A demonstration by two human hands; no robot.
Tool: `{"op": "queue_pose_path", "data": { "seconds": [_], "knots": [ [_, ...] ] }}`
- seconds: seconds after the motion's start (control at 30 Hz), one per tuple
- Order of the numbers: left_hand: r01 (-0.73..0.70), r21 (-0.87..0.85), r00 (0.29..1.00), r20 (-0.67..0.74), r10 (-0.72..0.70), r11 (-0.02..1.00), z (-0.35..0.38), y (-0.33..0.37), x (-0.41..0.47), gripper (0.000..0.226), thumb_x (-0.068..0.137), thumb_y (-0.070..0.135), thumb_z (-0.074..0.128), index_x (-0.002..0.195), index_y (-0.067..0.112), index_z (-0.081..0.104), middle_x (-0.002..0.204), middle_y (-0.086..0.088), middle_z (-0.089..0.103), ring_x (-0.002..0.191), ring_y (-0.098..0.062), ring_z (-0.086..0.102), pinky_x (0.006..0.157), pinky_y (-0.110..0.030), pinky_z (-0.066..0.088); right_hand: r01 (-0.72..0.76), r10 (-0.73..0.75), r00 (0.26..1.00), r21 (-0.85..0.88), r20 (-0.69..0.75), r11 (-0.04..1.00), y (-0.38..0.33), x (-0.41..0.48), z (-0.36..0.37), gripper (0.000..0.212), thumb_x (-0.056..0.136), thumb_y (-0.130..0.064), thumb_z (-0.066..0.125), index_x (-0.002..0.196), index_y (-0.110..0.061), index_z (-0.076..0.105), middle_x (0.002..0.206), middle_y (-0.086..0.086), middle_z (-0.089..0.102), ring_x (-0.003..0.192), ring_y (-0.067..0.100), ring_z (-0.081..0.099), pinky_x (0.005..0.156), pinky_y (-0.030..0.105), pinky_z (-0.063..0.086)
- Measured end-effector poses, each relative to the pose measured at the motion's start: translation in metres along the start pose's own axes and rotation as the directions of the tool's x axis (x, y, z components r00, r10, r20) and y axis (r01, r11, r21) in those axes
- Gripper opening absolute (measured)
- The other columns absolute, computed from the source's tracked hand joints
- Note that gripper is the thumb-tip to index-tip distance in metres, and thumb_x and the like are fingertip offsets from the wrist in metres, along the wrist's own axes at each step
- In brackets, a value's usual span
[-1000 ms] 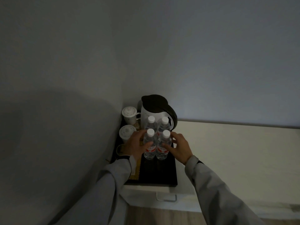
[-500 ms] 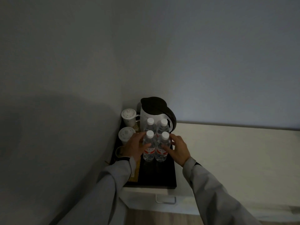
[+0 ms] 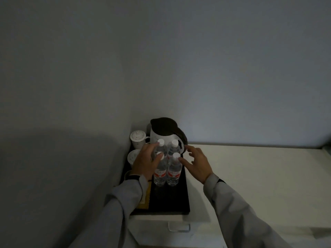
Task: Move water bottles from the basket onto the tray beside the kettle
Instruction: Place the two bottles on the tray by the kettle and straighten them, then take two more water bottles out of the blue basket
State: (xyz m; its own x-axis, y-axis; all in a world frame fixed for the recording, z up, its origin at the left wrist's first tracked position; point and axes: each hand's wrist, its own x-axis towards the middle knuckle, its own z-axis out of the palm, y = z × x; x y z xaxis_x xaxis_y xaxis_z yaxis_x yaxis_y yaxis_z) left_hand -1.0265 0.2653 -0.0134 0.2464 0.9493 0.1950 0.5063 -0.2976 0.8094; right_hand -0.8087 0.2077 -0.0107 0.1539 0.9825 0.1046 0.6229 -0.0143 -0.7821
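Observation:
Several clear water bottles (image 3: 172, 173) with white caps and red labels stand upright in a tight block on the black tray (image 3: 172, 199). Right behind them is the white kettle (image 3: 156, 136) with its dark lid and handle. My left hand (image 3: 144, 163) lies against the left side of the block, with fingers on the rear-left bottle and the thumb by the front-left cap. My right hand (image 3: 197, 163) hovers at the right with fingers spread, one fingertip at the front-right bottle's neck. No basket is in view.
Two lidded white cups (image 3: 137, 138) stand at the tray's left, in the wall corner. A yellowish packet (image 3: 144, 200) lies by my left sleeve. The pale counter (image 3: 259, 176) runs off to the right. A drawer handle (image 3: 179, 226) sits under the tray's front edge.
Both hands were pressed against the front bottles. Now my right hand has come off them and spread its fingers, and my left hand has slid up towards the rear-left bottle.

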Motion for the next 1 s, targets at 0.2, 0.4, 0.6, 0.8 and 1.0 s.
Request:
{"op": "queue_pose_path", "data": {
  "seconds": [0.2, 0.4, 0.6, 0.8, 1.0],
  "knots": [
    [-0.241, 0.112, 0.97, 0.012, 0.242, 0.964, -0.026, 0.082, 0.001, 0.048, 0.094, 0.036, 0.064, 0.139, 0.021, 0.053, 0.141, -0.004, 0.051, 0.132, -0.021, 0.047, 0.111, -0.039, 0.04, 0.115, -0.139, 0.978, -0.157, -0.156, 0.981, -0.046, -0.021, -0.081, 0.061, 0.088, -0.045, 0.066, 0.143, -0.026, 0.046, 0.136, 0.005, 0.049, 0.123, 0.02, 0.054, 0.098, 0.025, 0.042],
    [-0.53, 0.284, 0.848, 0.152, 0.508, 0.799, -0.011, 0.174, -0.004, 0.066, 0.091, 0.058, 0.057, 0.147, 0.026, 0.045, 0.153, -0.006, 0.043, 0.144, -0.027, 0.034, 0.119, -0.043, 0.028, 0.114, -0.214, 0.931, -0.322, -0.295, 0.94, -0.075, -0.073, -0.172, 0.069, 0.087, -0.064, 0.055, 0.147, -0.035, 0.037, 0.149, -0.002, 0.039, 0.133, 0.02, 0.047, 0.105, 0.04, 0.047],
    [-0.667, 0.322, 0.742, 0.212, 0.635, 0.672, 0.025, 0.262, -0.011, 0.069, 0.091, 0.066, 0.046, 0.151, 0.033, 0.036, 0.157, -0.004, 0.037, 0.146, -0.025, 0.03, 0.121, -0.042, 0.023, 0.046, -0.24, 0.879, -0.427, -0.413, 0.903, -0.067, -0.135, -0.27, 0.072, 0.086, -0.07, 0.052, 0.148, -0.042, 0.029, 0.154, -0.005, 0.033, 0.13, 0.022, 0.05, 0.103, 0.042, 0.049],
    [-0.729, 0.35, 0.672, 0.209, 0.71, 0.588, 0.099, 0.354, -0.037, 0.071, 0.09, 0.07, 0.038, 0.151, 0.033, 0.036, 0.156, -0.006, 0.04, 0.145, -0.027, 0.033, 0.118, -0.044, 0.028, -0.011, -0.242, 0.834, -0.454, -0.495, 0.891, -0.016, -0.202, -0.368, 0.073, 0.085, -0.074, 0.049, 0.148, -0.045, 0.026, 0.155, -0.006, 0.032, 0.137, 0.021, 0.044, 0.106, 0.044, 0.046],
    [-0.745, 0.307, 0.661, 0.216, 0.719, 0.592, 0.194, 0.424, -0.071, 0.072, 0.091, 0.071, 0.037, 0.154, 0.038, 0.025, 0.158, -0.005, 0.036, 0.146, -0.026, 0.03, 0.118, -0.047, 0.029, -0.091, -0.199, 0.814, -0.458, -0.546, 0.884, 0.047, -0.26, -0.461, 0.073, 0.085, -0.069, 0.053, 0.149, -0.042, 0.028, 0.154, -0.003, 0.034, 0.139, 0.02, 0.039, 0.112, 0.041, 0.039]
  ]
}}
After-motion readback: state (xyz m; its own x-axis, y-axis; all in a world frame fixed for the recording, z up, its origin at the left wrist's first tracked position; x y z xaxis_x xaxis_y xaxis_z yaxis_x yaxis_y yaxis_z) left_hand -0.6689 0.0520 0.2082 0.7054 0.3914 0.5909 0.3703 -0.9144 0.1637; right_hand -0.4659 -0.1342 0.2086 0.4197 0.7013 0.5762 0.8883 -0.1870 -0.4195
